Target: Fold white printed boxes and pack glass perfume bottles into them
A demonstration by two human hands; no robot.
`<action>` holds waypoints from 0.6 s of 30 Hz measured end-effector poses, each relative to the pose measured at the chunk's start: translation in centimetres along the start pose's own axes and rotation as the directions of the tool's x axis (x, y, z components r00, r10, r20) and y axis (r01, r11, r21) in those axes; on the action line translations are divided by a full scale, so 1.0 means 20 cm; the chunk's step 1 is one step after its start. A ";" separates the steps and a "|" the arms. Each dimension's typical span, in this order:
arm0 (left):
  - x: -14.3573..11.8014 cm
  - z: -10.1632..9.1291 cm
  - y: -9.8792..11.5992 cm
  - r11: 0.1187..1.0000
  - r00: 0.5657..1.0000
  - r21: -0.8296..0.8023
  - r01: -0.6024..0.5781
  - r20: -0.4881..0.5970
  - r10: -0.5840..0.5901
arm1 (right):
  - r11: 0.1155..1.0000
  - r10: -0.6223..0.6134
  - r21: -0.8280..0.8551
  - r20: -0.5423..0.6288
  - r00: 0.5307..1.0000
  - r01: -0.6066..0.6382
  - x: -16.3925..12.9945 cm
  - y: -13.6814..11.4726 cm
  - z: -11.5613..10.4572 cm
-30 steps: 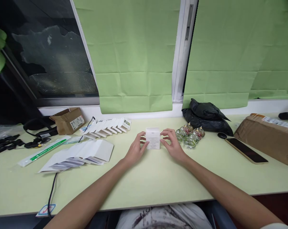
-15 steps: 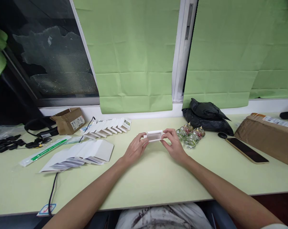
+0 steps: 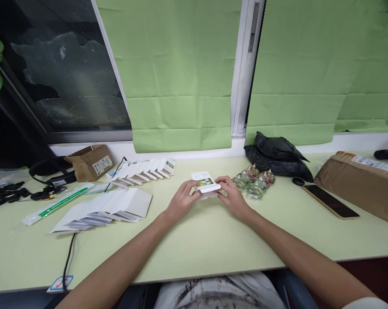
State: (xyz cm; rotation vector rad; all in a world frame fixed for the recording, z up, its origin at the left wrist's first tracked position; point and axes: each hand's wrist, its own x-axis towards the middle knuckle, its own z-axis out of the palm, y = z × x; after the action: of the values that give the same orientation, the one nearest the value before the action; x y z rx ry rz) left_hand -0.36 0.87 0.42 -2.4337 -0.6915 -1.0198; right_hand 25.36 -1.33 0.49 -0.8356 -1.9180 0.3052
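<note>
Both hands hold a small white cardboard box [image 3: 205,183] just above the pale green table [image 3: 194,244], at its middle. My left hand [image 3: 181,201] grips its left end. On the right end sits my right hand [image 3: 233,197]. The box lies tilted, a green picture showing on its upper face. Just right of my right hand stands a cluster of small glass ornaments [image 3: 253,180].
Flat white box blanks [image 3: 113,206] fan out at left, with a row of folded white boxes [image 3: 145,169] behind them. A small brown carton [image 3: 90,161], black cables [image 3: 7,192], black bag [image 3: 277,154], phone [image 3: 329,201] and brown parcel [image 3: 361,182] ring the area.
The box stood upright with its printed side facing me. It has been tipped over between both hands and now lies flatter with the pictured face up.
</note>
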 end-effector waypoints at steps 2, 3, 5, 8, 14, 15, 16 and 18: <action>-0.01 0.01 0.00 0.996 0.998 -0.053 0.067 0.012 -0.066 | 1.000 -0.009 -0.024 0.007 1.000 0.009 0.00 -0.01 0.00; -0.01 0.02 0.00 0.991 0.995 -0.085 0.103 0.017 -0.102 | 0.999 -0.013 -0.032 0.009 1.000 0.014 0.00 -0.02 0.00; -0.01 0.02 0.00 0.972 0.985 -0.160 0.173 0.029 -0.171 | 0.999 -0.012 -0.039 0.014 1.000 0.012 -0.01 -0.03 0.01; 0.00 0.01 0.00 0.926 0.964 -0.267 0.265 0.062 -0.258 | 0.999 -0.001 -0.048 -0.004 1.000 0.001 -0.01 -0.04 0.01; 0.01 0.00 0.01 0.901 0.960 -0.337 0.274 0.038 -0.277 | 1.000 0.025 -0.008 -0.061 0.998 -0.026 -0.01 -0.04 0.01; 0.01 0.00 0.01 0.903 0.962 -0.336 0.267 0.032 -0.272 | 0.999 0.037 0.006 -0.059 0.998 -0.037 -0.01 -0.04 0.01; 0.01 0.00 0.01 0.906 0.963 -0.333 0.261 0.030 -0.267 | 0.999 0.049 0.021 -0.058 0.997 -0.048 -0.01 -0.05 0.01; 0.01 0.00 0.01 0.910 0.966 -0.329 0.251 0.032 -0.255 | 0.997 0.065 0.049 -0.059 0.996 -0.062 -0.01 -0.05 0.00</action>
State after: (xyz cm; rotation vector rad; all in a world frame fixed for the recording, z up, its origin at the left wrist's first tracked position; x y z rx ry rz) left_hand -0.05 0.74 0.58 -2.6664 -0.9161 -1.3463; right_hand 24.88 -2.21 0.88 -0.8665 -1.8232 0.3587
